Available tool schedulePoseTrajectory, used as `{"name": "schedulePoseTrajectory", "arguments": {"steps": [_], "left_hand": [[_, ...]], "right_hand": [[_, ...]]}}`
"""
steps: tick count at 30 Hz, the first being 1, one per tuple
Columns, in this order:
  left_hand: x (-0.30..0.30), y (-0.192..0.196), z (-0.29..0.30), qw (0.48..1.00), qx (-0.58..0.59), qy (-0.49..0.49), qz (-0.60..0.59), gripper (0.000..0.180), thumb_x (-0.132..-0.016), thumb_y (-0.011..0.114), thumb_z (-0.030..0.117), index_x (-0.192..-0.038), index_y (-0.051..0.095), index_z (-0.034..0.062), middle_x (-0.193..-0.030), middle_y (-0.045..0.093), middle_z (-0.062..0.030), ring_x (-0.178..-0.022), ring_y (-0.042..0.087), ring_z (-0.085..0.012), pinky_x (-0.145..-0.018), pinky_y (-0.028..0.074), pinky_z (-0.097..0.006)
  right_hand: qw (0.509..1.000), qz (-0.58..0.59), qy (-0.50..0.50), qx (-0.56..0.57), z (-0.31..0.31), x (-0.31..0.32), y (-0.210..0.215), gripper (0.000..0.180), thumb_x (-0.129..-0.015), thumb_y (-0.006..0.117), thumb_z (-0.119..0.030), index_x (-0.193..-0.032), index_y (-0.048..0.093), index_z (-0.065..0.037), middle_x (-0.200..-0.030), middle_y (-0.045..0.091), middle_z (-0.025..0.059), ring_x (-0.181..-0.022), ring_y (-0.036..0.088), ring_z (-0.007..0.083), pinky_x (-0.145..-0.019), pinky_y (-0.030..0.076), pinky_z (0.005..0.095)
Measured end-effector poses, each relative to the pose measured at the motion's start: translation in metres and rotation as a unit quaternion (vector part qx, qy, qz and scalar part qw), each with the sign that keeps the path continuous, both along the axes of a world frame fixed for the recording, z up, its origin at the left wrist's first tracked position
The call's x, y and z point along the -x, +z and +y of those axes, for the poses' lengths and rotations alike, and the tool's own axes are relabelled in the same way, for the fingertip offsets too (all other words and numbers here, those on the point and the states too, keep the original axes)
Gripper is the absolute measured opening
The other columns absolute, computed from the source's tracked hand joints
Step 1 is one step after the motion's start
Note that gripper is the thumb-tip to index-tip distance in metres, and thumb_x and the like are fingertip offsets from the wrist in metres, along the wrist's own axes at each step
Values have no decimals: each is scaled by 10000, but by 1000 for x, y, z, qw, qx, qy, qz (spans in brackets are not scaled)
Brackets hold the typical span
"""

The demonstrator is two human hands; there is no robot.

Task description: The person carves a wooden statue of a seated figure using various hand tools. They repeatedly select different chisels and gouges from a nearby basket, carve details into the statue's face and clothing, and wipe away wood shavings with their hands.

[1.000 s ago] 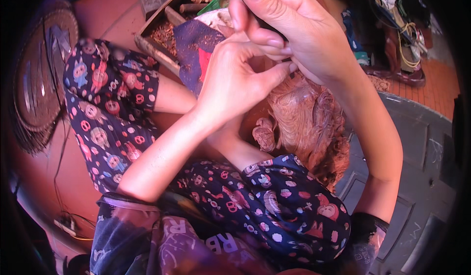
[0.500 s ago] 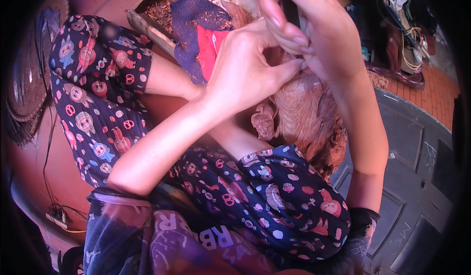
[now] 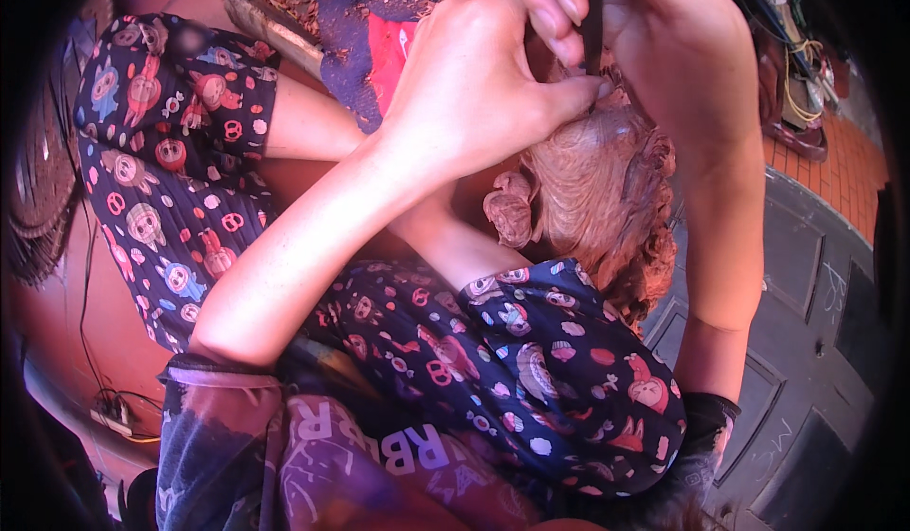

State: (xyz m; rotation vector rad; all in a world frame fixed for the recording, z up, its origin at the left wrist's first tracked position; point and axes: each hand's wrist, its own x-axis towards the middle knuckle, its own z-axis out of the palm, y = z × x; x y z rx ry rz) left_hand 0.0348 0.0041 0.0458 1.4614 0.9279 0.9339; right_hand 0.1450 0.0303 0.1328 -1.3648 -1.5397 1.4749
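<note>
A carved brown wood figure [image 3: 592,185] with fine wavy grooves and a rough, knobbly side leans between my legs. My right hand [image 3: 668,33] is closed around a dark, slim carving chisel [image 3: 592,19], held upright over the upper part of the carving. My left hand [image 3: 479,85] is closed low on the chisel, its thumb tip pressed against the shaft just above the wood. Its other fingers are mostly hidden behind the hand. The chisel's cutting tip cannot be seen, and its upper end runs out of the picture.
A wooden tray [image 3: 275,24] of shavings stands at the far left, beside a dark blue cloth [image 3: 365,19] and a red cloth [image 3: 389,57]. At right lies a grey panelled board [image 3: 796,237]. A cord [image 3: 85,332] crosses the reddish floor at left.
The surroundings have shifted slightly in view. My right hand has moved up and right, its fingers opening off my left hand, so more of the dark shaft shows. The left thumb stays at the carving.
</note>
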Motion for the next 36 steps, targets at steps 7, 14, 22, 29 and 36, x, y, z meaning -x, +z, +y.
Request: {"name": "schedulePoseTrajectory", "arguments": {"steps": [7,14,22,29,36], "left_hand": [[-14,-6,9,982,-75,3,-173,319,-790,741,102,-1079,637,17,-1000,736,-106,-948,722,-256,-906,547,-320],[-6,3,6,976,-128,23,-172,349,-793,729,117,-1112,634,12,-1041,740,-125,-992,719,-280,-913,551,-344],[-7,-5,11,969,-135,8,-208,340,-795,706,110,-1105,621,-1,-1044,719,-143,-1016,698,-259,-924,533,-352],[-8,-5,13,990,-68,-31,-116,320,-815,708,126,-1085,607,-14,-974,702,-181,-949,699,-301,-876,543,-375],[-5,-8,16,995,-95,-3,0,342,-816,734,162,-1066,614,-40,-929,704,-216,-889,719,-319,-819,554,-386]], "right_hand": [[987,41,-98,117,4,7,27,342,-1085,430,-375,-984,583,-87,-655,456,-36,-504,355,34,-453,279,180],[991,54,-117,35,0,7,23,296,-1068,457,-432,-1009,568,-164,-670,426,-56,-464,314,18,-402,222,163],[980,-5,-195,52,2,10,17,294,-1057,480,-436,-1026,585,-163,-675,448,-46,-455,321,30,-405,239,176],[980,-63,-183,38,-3,-5,12,292,-1049,492,-430,-1012,587,-156,-669,459,-36,-456,340,43,-408,254,188],[976,-101,-194,22,10,-9,2,291,-1041,505,-424,-999,589,-149,-664,470,-27,-458,358,55,-411,269,201]]}}
